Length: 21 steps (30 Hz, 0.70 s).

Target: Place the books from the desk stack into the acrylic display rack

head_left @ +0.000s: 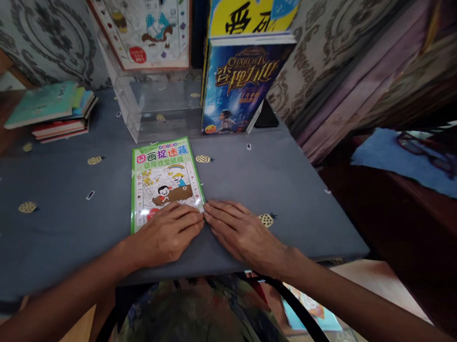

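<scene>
The left hand (170, 233) is lying on the hide-and-seek picture book (165, 177), the right hand (239, 231) is touching its edge, neither gripping; uneven pushing could be twisting it.

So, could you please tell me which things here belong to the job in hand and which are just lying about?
Part of the job:
green-edged book, under the left hand, with the right hand at its right edge
perhaps the clear stand behind it

Apparently just lying about:
stack of books
flat black object
blue cloth
</scene>
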Tool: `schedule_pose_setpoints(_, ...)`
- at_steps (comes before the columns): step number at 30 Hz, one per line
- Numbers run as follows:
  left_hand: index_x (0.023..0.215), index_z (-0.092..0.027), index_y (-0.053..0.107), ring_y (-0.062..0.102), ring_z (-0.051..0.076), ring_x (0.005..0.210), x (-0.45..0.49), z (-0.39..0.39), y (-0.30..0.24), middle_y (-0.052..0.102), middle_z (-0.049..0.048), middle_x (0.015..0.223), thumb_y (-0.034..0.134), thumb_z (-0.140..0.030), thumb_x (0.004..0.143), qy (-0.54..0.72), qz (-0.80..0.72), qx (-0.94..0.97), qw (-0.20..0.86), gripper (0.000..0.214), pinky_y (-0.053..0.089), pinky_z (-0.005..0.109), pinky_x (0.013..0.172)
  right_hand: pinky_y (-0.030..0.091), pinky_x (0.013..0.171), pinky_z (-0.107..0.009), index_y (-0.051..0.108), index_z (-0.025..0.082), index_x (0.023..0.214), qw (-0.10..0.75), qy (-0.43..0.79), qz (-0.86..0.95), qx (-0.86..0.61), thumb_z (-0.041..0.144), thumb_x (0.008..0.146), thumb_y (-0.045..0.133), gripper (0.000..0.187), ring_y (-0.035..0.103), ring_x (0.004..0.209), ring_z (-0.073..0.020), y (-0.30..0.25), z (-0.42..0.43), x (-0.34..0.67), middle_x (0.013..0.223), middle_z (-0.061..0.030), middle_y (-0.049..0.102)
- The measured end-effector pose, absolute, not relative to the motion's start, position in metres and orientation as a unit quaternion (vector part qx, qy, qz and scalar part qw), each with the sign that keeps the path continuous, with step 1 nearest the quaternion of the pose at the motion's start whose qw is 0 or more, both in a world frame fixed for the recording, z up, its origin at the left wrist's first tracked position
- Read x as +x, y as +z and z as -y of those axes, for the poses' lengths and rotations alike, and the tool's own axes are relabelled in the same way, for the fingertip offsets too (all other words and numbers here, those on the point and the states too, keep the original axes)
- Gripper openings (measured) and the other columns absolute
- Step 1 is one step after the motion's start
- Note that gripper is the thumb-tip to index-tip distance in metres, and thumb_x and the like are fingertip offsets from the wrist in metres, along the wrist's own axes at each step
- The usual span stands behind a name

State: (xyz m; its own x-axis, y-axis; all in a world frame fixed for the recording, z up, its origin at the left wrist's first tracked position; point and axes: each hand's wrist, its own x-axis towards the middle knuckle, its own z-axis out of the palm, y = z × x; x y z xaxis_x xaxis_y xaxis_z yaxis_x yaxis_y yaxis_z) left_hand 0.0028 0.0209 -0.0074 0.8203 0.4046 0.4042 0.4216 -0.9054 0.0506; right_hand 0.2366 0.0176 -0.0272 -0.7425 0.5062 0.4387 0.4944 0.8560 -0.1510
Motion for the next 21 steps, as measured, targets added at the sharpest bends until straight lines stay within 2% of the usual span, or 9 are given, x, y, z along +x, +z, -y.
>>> schedule_pose_setpoints(5,0.114,-0.010,0.064,0.065,0.022,0.103,0.002,-0.018,-0.007,0.074,0.0100,0.106,0.047,-0.008,0.096,-0.211,0.219,-0.953,0.016,0.025,0.053,0.039,0.092,0.057,0.096,-0.045,0.067,0.007,0.120,0.252,-0.028,0.931,-0.262,0.009,0.098,0.047,0.031,0.066,0.116,-0.0264,-0.029,-0.017,0.236,0.123,-0.0161,0.072)
schedule_pose_setpoints(10,0.121,-0.010,0.061,0.065,0.023,0.108,0.000,-0.013,-0.003,0.072,0.0116,0.114,0.045,-0.007,0.095,-0.202,0.236,-0.950,0.001,0.030,0.053,0.041,0.094,0.056,0.096,-0.043,0.067,0.012,0.123,0.263,-0.001,0.925,-0.275,0.013,0.098,0.049,0.030,0.067,0.116,-0.0243,-0.026,-0.017,0.235,0.121,-0.0142,0.073)
schedule_pose_setpoints(16,0.130,-0.020,0.058,0.063,0.020,0.119,-0.020,-0.008,-0.006,0.069,0.0079,0.126,0.042,-0.015,0.100,-0.224,0.325,-0.917,-0.051,0.035,0.048,0.042,0.108,0.056,0.096,-0.041,0.069,0.017,0.116,0.289,0.053,0.907,-0.301,0.018,0.099,0.050,0.026,0.068,0.111,-0.0225,-0.019,-0.017,0.232,0.116,-0.0097,0.075)
schedule_pose_setpoints(21,0.135,-0.025,0.057,0.060,0.021,0.125,-0.049,-0.019,-0.024,0.065,0.0067,0.136,0.046,-0.021,0.101,-0.237,0.377,-0.895,-0.018,0.036,0.049,0.041,0.108,0.054,0.100,-0.039,0.068,0.020,0.118,0.281,0.063,0.895,-0.339,0.019,0.097,0.054,0.025,0.068,0.110,-0.0208,-0.014,-0.019,0.227,0.121,-0.0075,0.073)
